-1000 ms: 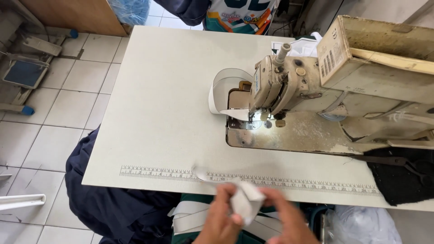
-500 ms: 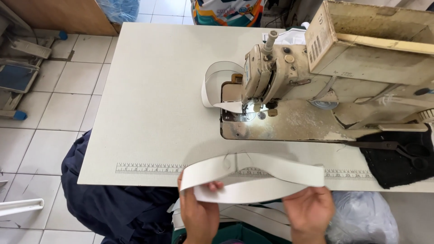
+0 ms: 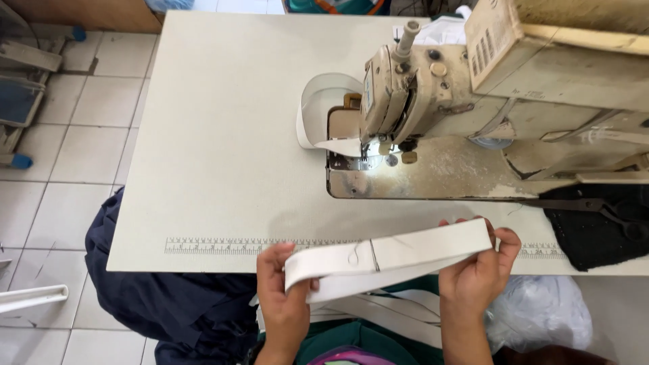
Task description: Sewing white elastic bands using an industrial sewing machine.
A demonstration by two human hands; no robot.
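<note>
The white band (image 3: 389,260) was stretched flat between the 2 hands, just past the near edge of the table (image 3: 223,135) and above the person's lap. It was a loop of wide elastic-like strip, doubled so that an upper layer lay over a lower one, with a dark stitched seam across it near the middle and a loose thread curling beside that seam. Held taut this way, the seam faced up toward the camera, seemingly so it could be looked over.

The left hand (image 3: 284,297) was closed around the band's left end, thumb on top and fingers wrapped under. The right hand (image 3: 480,270) pinched the right end, fingertips curled over the fold. More white strip hung slack below the hands, over the green cloth in the lap.

The printed ruler (image 3: 230,245) ran along the table edge right behind the band, handy for measuring. Farther back stood the sewing machine (image 3: 419,88), its lamp lighting the needle plate (image 3: 419,176), where a second band (image 3: 324,115) curved out from under the presser foot. Black scissors (image 3: 595,206) lay on dark fabric (image 3: 595,230) at the right. A blue garment (image 3: 155,297) hung off the table's left corner.
</note>
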